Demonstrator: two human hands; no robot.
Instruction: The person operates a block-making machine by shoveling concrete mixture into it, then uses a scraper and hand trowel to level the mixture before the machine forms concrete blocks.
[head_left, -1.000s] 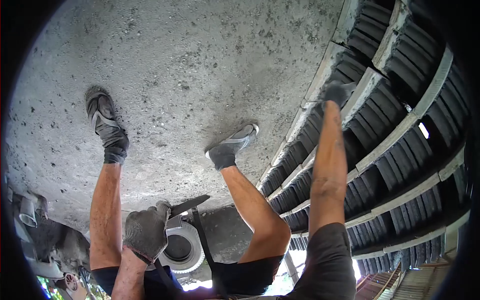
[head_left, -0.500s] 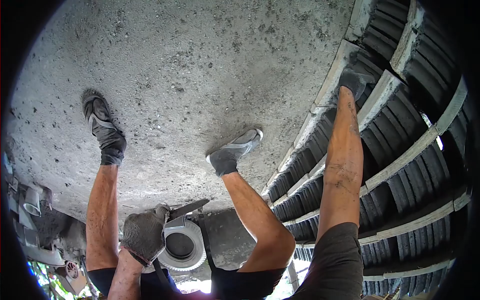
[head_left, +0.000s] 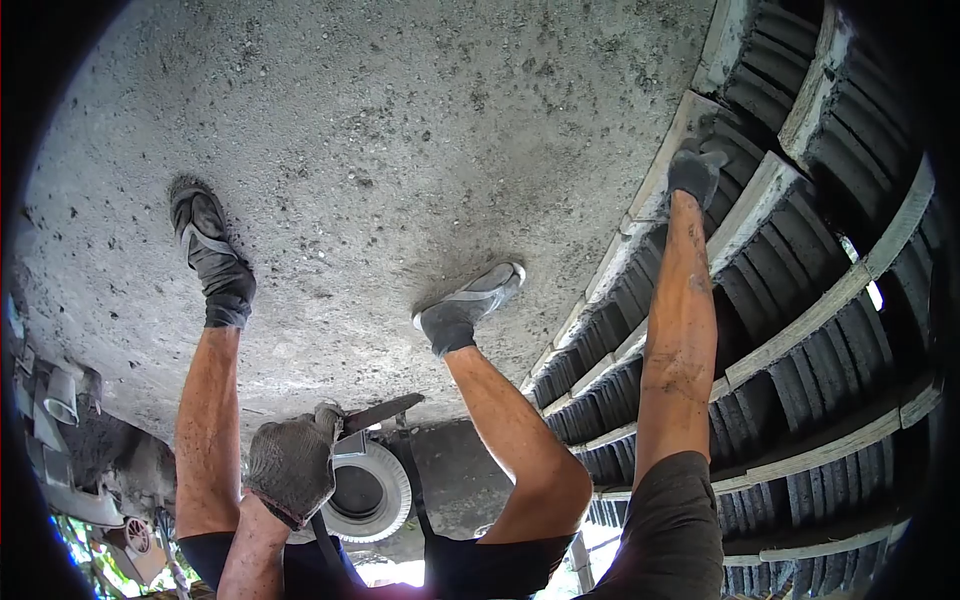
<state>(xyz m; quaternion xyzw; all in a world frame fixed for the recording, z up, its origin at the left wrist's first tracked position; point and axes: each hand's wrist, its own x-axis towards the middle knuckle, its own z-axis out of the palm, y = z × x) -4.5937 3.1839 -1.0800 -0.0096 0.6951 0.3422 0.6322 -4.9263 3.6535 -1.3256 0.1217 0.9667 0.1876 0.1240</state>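
Observation:
The picture is upside down, with the ground at its top and daylight at its bottom. My left hand (head_left: pixel 290 470), in a mud-caked grey glove, is closed around a tool with a flat dark blade (head_left: pixel 384 412), which looks like a trowel; its grip is hidden in the fist. My right arm stretches along the right side. Its gloved right hand (head_left: pixel 696 172) is at a pale wooden strip (head_left: pixel 668 150) beside rows of dark grey slabs (head_left: pixel 780 255). That hand is blurred, so its fingers do not show clearly.
My feet, in dark socks and flip-flops (head_left: pixel 472 295), stand on gritty concrete ground (head_left: pixel 330 120). A tyre (head_left: pixel 398 490) lies behind me. Curved wooden strips (head_left: pixel 800 330) divide the stacked slabs on the right. Assorted clutter (head_left: pixel 65 440) stands at the left edge.
My right hand has shifted slightly left, closer to the wooden strip at the edge of the slabs. My left hand and its tool have moved only a little to the right.

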